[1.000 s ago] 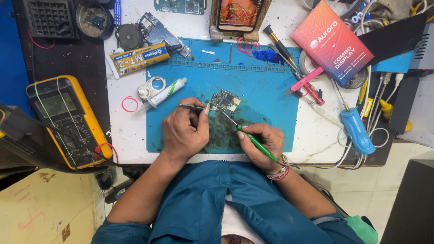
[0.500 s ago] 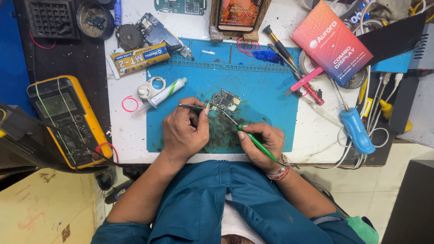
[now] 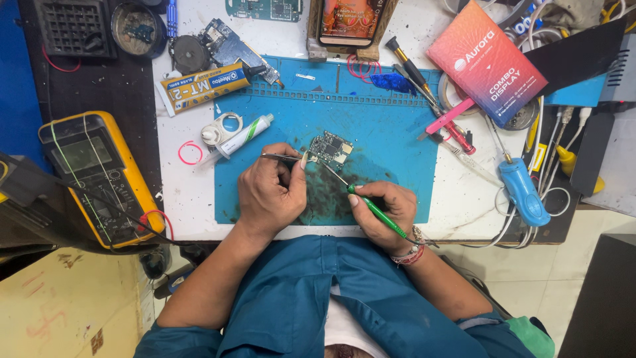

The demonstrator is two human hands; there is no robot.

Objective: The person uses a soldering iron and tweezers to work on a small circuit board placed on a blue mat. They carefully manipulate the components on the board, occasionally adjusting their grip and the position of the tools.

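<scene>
Near the blue mat's front edge, a small circuit board is steadied by tweezers pinched in the left hand so the green-handled probe gripped in the right hand can reach it.

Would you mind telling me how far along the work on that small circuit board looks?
Done: the small circuit board lies bare on the blue mat. In hand: the left hand holds tweezers at its edge, and the right hand points a green-handled tool at it. Left: the board remains outside any housing.
</scene>
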